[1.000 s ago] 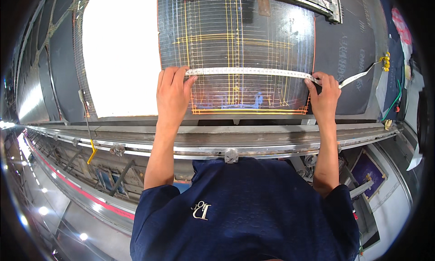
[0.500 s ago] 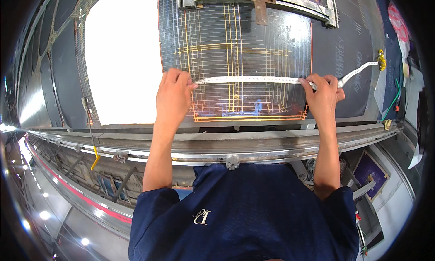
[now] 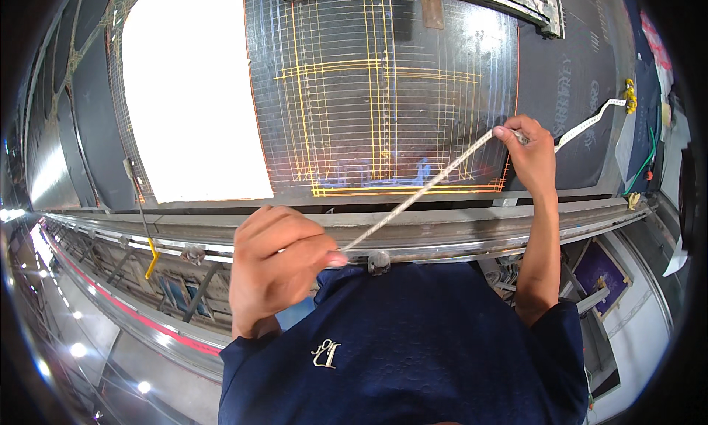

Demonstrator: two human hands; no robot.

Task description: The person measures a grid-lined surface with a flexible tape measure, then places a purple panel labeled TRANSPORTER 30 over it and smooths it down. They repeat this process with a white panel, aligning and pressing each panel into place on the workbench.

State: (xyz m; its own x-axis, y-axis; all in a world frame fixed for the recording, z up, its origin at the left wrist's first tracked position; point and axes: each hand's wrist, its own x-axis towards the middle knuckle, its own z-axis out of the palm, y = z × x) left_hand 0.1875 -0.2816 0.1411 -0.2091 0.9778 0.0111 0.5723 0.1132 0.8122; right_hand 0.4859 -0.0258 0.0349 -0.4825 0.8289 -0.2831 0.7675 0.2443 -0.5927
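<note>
In the head view, pinches a slim, flexible white measuring tape (image 3: 420, 190) in the left hand (image 3: 280, 259), near and left, and in the right hand (image 3: 529, 150), farther off; holds it straight, slantwise over metal rail (image 3: 457, 233) and glossy, yellow-lined dark board (image 3: 339, 111).

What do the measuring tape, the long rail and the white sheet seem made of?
Measuring tape: probably matt coated cloth or soft plastic; it bends and kinks loosely.
Long rail: likely bare metal, grey and worn, with bright glints along its edge.
White sheet: perhaps paper or plastic; it looks plain, but glare hides its finish.
</note>
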